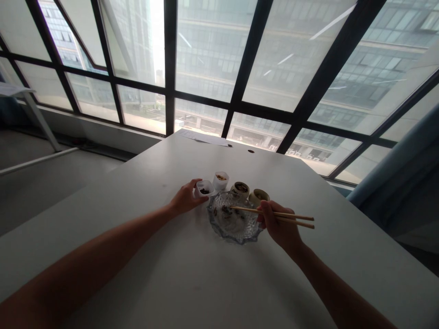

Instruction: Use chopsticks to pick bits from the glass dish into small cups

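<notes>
My left hand [188,196] is closed around a small clear plastic cup [206,195] with dark bits inside. In my right hand [279,224] is a pair of wooden chopsticks [295,219], their tips over a clear cut-glass bowl [252,238]. Several small dark pieces [226,210] lie in the bowl close to the tips; whether the tips pinch one I cannot tell. Beyond the bowl stand a white cup [220,184] with yellowish-brown bits and two greenish round cups, one [241,194] holding dark pieces, the other [257,199] partly behind my right hand.
Everything stands on a white table [164,269]. White papers [206,138] and two dark round holes, one here [251,151], are at its far end. Large black-framed windows [236,91] rise behind it. A blue curtain [394,160] hangs at the right.
</notes>
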